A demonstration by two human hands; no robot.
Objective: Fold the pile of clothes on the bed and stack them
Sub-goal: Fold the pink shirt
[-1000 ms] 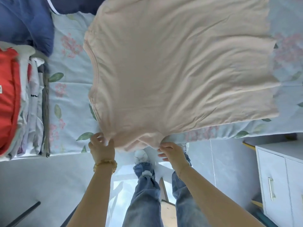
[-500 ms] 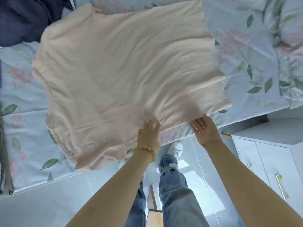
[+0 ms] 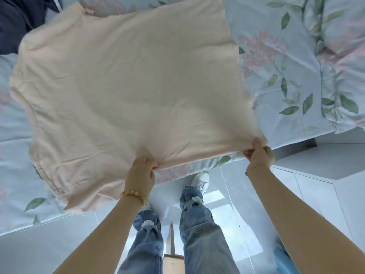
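Both the left hand (image 3: 140,171) and right hand (image 3: 259,153) pinch the near edge of the shirt (image 3: 126,91) spread beyond them on the bed (image 3: 276,62), likely ready to fold that edge away.

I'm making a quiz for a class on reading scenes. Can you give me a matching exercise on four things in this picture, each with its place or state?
Things:
1. peach T-shirt
2. left hand
3. right hand
4. dark blue garment

Places or states:
A. top left corner, on the bed
B. grips the shirt's near right corner
C. spread over the floral sheet
D. wears a bead bracelet, grips the near edge

Pairs: 1-C, 2-D, 3-B, 4-A
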